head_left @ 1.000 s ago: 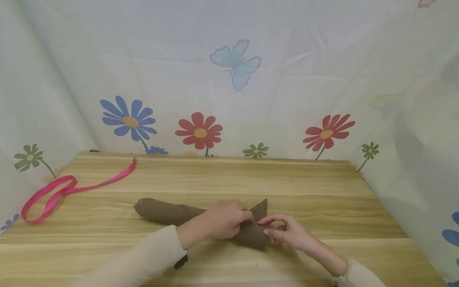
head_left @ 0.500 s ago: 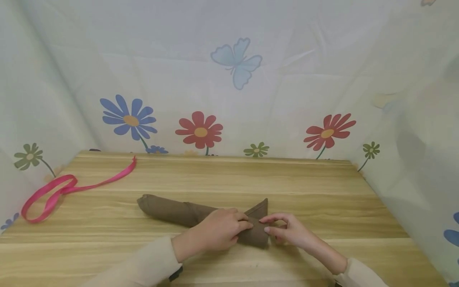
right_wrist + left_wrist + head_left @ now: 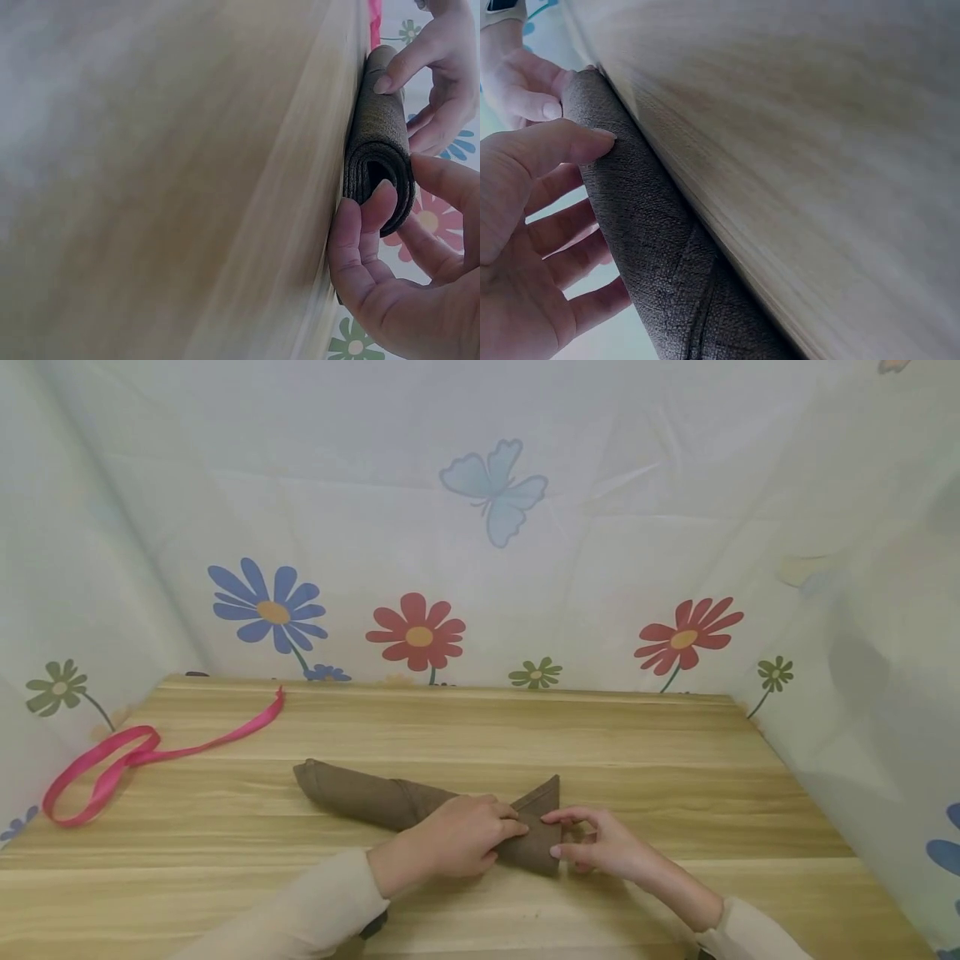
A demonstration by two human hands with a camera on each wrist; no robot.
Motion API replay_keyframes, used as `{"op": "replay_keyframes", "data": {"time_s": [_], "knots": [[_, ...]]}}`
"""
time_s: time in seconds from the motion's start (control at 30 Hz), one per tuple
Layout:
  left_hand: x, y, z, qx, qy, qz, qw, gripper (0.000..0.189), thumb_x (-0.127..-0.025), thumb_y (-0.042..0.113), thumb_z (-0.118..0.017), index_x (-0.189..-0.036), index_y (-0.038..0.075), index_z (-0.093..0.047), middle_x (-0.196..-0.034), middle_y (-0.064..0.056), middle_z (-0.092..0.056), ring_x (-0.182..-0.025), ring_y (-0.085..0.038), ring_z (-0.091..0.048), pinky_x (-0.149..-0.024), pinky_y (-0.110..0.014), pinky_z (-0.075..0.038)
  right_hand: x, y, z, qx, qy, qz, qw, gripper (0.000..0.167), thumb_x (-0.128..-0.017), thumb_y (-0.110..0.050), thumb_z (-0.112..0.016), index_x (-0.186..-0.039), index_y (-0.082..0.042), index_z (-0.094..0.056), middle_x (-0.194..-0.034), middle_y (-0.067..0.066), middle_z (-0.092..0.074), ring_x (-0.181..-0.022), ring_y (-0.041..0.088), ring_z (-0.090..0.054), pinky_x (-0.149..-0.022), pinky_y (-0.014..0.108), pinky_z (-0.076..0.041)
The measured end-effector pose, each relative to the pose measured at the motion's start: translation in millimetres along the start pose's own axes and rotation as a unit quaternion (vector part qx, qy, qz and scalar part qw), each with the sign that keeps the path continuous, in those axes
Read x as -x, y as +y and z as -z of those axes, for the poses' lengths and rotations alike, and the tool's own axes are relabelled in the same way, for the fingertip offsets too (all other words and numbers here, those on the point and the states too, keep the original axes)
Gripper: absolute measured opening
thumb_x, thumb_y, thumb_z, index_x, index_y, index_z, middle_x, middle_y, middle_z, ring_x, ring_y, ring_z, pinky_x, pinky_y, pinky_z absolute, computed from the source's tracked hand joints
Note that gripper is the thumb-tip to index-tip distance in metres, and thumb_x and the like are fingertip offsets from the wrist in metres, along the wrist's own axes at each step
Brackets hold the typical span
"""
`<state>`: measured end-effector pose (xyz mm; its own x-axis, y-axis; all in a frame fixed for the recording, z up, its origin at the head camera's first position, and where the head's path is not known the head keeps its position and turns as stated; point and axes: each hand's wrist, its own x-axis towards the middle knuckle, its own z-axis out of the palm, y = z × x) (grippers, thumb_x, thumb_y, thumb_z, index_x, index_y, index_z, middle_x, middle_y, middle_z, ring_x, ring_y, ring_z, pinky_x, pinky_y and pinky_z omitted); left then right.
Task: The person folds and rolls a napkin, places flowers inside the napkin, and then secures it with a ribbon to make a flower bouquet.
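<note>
A brown cloth rolled into a tube [image 3: 352,793] lies slantwise across the wooden table, with a pointed corner flap [image 3: 542,795] sticking up near its right end. My left hand [image 3: 461,839] holds the roll right of its middle, fingers over the top; in the left wrist view its thumb [image 3: 592,144] presses the side of the cloth. At the right end, my right hand [image 3: 611,843] holds the edge between thumb and fingers. The right wrist view shows the spiral layers of the open end [image 3: 371,169], with a fingertip at the hollow.
A pink ribbon [image 3: 101,785] lies in a loose loop on the left of the wooden table [image 3: 420,727]. Behind the table hangs a pale sheet [image 3: 337,518] printed with flowers and a butterfly, which also covers both sides.
The roll's left end has shifted slightly right and away from me. My left hand has settled lower over the cloth, and the right end looks narrower. The right hand has barely moved.
</note>
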<state>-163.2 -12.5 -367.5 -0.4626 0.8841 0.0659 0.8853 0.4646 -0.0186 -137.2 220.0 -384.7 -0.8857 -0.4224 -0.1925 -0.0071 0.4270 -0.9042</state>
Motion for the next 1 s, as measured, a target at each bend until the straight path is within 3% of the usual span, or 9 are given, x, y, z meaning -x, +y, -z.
{"op": "replay_keyframes", "data": {"time_s": [0.27, 0.43, 0.6, 0.7, 0.83, 1.0], "knots": [[-2.4, -0.1, -2.5, -0.004, -0.010, 0.004, 0.9999, 0.041, -0.075, 0.013, -0.067, -0.116, 0.014, -0.062, -0.112, 0.001, -0.062, -0.101, -0.012, -0.057, -0.077, -0.025, -0.049, -0.8, -1.1, -1.1, 0.001, 0.005, 0.001, 1.0000, 0.046, -0.082, -0.015, -0.066, -0.124, -0.001, -0.051, -0.117, 0.021, -0.045, -0.050, 0.007, -0.040, -0.061, 0.032, -0.051], [-4.6, 3.1, -3.4, -0.031, -0.021, 0.006, 0.9993, 0.042, -0.074, 0.011, -0.067, -0.116, 0.016, -0.062, -0.111, 0.001, -0.062, -0.099, -0.012, -0.057, -0.079, -0.025, -0.048, -1.3, -0.9, -1.3, 0.006, 0.006, 0.002, 1.0000, 0.046, -0.081, -0.014, -0.066, -0.123, -0.001, -0.052, -0.114, 0.019, -0.045, -0.049, 0.007, -0.040, -0.058, 0.029, -0.050], [-8.2, 7.6, -4.8, -0.094, -0.029, -0.004, 0.9952, 0.036, -0.074, 0.021, -0.072, -0.109, 0.018, -0.064, -0.099, 0.003, -0.062, -0.082, -0.008, -0.056, -0.069, -0.020, -0.047, -1.2, -0.3, -2.0, 0.009, 0.003, 0.003, 0.9999, 0.048, -0.081, -0.015, -0.067, -0.123, 0.000, -0.051, -0.112, 0.019, -0.044, -0.050, 0.006, -0.038, -0.059, 0.030, -0.051], [-10.2, 8.7, -4.3, -0.108, -0.031, -0.007, 0.9937, 0.033, -0.072, 0.023, -0.074, -0.103, 0.018, -0.066, -0.090, 0.004, -0.061, -0.073, -0.007, -0.053, -0.063, -0.018, -0.045, -0.6, -0.1, -2.0, 0.015, 0.002, 0.003, 0.9999, 0.048, -0.081, -0.017, -0.067, -0.124, -0.001, -0.051, -0.113, 0.019, -0.043, -0.050, 0.005, -0.037, -0.061, 0.030, -0.051], [-11.7, 8.7, -0.7, -0.091, -0.032, -0.008, 0.9953, 0.027, -0.072, 0.014, -0.072, -0.098, 0.018, -0.067, -0.085, 0.005, -0.062, -0.071, -0.006, -0.056, -0.061, -0.018, -0.046, 1.1, 0.2, -2.5, 0.023, 0.000, 0.009, 0.9997, 0.049, -0.080, -0.018, -0.068, -0.123, -0.001, -0.052, -0.114, 0.020, -0.044, -0.051, 0.006, -0.044, -0.059, 0.028, -0.051], [-11.3, 9.9, 11.5, -0.010, -0.065, 0.001, 0.9978, 0.032, -0.072, 0.004, -0.067, -0.102, 0.016, -0.067, -0.088, 0.005, -0.066, -0.073, -0.005, -0.059, -0.065, -0.017, -0.047, 6.9, -2.3, -3.3, 0.003, -0.026, 0.031, 0.9992, 0.043, -0.082, -0.015, -0.066, -0.119, 0.003, -0.053, -0.123, 0.027, -0.042, -0.069, 0.019, -0.063, -0.059, 0.030, -0.051]]}}
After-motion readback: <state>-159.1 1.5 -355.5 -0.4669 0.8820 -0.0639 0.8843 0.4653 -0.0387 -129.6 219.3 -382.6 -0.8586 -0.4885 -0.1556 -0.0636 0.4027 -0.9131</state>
